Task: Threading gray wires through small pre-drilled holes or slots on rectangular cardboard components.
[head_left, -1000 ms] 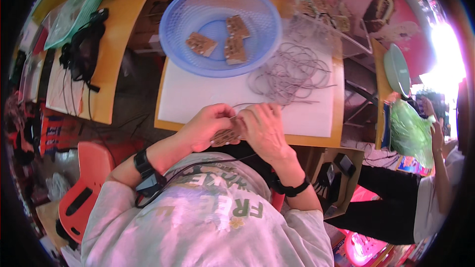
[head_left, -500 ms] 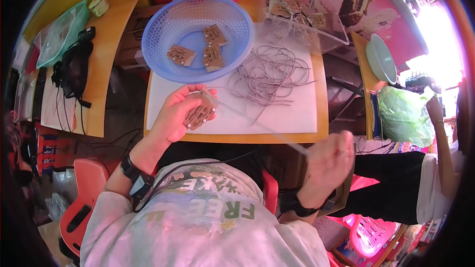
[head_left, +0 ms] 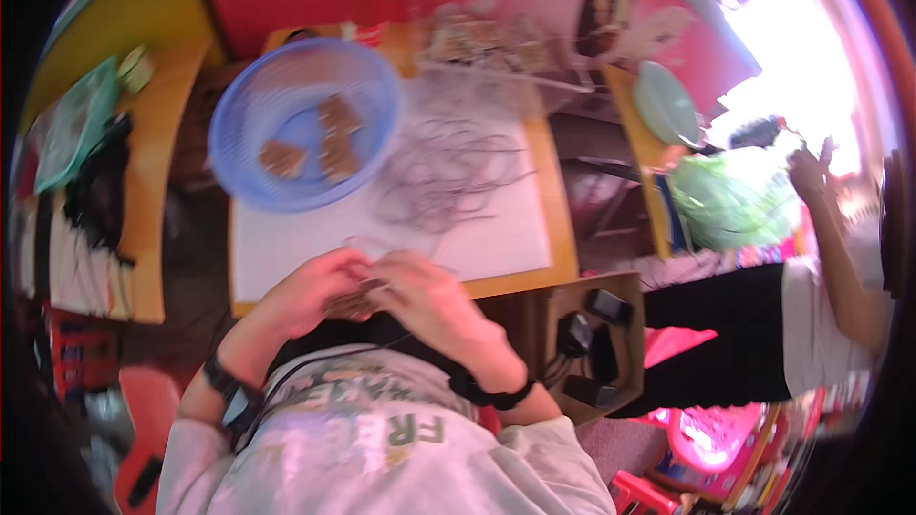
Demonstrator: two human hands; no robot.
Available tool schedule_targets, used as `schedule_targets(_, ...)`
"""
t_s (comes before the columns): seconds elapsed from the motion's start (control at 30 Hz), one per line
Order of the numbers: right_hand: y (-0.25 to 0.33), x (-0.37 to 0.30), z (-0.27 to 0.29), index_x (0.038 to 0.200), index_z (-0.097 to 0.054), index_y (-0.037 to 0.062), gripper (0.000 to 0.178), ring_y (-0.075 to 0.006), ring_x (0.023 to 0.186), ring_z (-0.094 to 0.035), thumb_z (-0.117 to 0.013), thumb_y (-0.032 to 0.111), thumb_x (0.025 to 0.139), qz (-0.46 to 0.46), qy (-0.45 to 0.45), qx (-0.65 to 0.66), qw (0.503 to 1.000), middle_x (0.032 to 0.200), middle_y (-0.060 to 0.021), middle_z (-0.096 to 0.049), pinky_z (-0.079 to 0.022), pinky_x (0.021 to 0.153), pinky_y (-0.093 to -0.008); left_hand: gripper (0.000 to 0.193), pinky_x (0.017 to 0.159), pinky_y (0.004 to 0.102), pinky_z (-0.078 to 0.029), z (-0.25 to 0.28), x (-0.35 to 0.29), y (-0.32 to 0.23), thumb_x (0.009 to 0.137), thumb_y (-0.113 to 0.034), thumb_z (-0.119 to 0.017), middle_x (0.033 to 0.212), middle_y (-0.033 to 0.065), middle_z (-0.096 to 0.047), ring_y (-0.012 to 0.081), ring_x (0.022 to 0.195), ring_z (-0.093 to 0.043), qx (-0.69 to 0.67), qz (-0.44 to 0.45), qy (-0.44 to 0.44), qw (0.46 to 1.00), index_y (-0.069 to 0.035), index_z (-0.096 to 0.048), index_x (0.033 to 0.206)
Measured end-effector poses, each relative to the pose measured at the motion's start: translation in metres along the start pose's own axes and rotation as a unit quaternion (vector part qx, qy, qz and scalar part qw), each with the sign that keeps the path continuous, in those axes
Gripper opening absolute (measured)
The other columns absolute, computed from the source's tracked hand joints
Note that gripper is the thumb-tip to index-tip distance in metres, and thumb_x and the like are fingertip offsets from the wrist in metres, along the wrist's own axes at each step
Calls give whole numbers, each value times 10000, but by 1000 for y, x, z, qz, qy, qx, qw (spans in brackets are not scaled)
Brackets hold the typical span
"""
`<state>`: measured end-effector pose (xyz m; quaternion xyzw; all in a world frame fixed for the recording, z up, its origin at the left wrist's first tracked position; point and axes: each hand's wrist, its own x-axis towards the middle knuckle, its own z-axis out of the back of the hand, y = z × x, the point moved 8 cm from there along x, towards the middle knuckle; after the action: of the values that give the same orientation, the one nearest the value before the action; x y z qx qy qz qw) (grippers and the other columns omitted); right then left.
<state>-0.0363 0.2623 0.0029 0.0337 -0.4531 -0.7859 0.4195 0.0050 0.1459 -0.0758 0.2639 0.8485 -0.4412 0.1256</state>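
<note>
At the near edge of the table [head_left: 563,262], my left hand [head_left: 327,288] pinches a brown card [head_left: 350,307] while my right hand [head_left: 420,300] bends over it, its hold too blurred to tell, with tangled grey cord [head_left: 447,175] beyond and a blue basket [head_left: 229,167] toward the far-left corner.

We log, at left, a wooden side table [head_left: 156,172] bearing a teal plastic basket [head_left: 103,124], a pale mug [head_left: 135,69] and blurred black strapped gear [head_left: 100,181]. At right we note a pale green bowl [head_left: 663,105], a green plastic bag [head_left: 730,198] and a co-worker in black trousers [head_left: 720,339]. We also record an open cardboard box [head_left: 625,348] with dark devices inside.
</note>
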Motion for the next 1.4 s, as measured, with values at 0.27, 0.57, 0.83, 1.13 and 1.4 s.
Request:
schedule_targets(0.27,-11,-5,-7,959,-624,40,126,-290,835,-596,-622,62,835,-32,62,59,996,901,-104,-585,-502,739,-358,175,857,463,-541,17,-15,9,919,-124,-574,1049,148,-614,301,962,-646,-5,59,9,998,-43,-510,1060)
schedule_targets(0.57,1,-4,-14,1056,-654,68,316,-265,842,-600,-618,-15,753,50,107,112,987,942,-92,-539,-514,730,-329,427,878,478,-540,14,-22,24,917,-233,-587,1194,253,-576,428,1047,-609,-53,138,88,985,82,-509,1195)
schedule_targets(0.83,-2,-6,-18,1038,-673,68,250,-240,835,-610,-613,6,803,-10,105,195,975,958,-100,-560,-518,719,-316,401,820,465,-568,21,-28,33,955,-219,-494,1168,258,-593,416,1040,-613,-57,148,63,985,105,-523,1188)
schedule_targets(1.13,-2,-7,-8,1051,-713,117,390,-159,745,-600,-664,-95,728,-8,104,76,992,920,-45,-559,-517,637,-288,380,870,431,-547,1,-21,34,954,-216,-508,1148,239,-611,354,1044,-627,-99,189,105,971,72,-532,1202)
schedule_targets(1.4,1,-5,-13,974,-733,100,341,-127,672,-546,-673,-106,709,6,97,58,994,903,-32,-564,-472,595,-251,273,771,339,-565,3,-22,20,831,-112,-567,968,158,-669,245,891,-673,26,82,76,993,61,-623,1034)
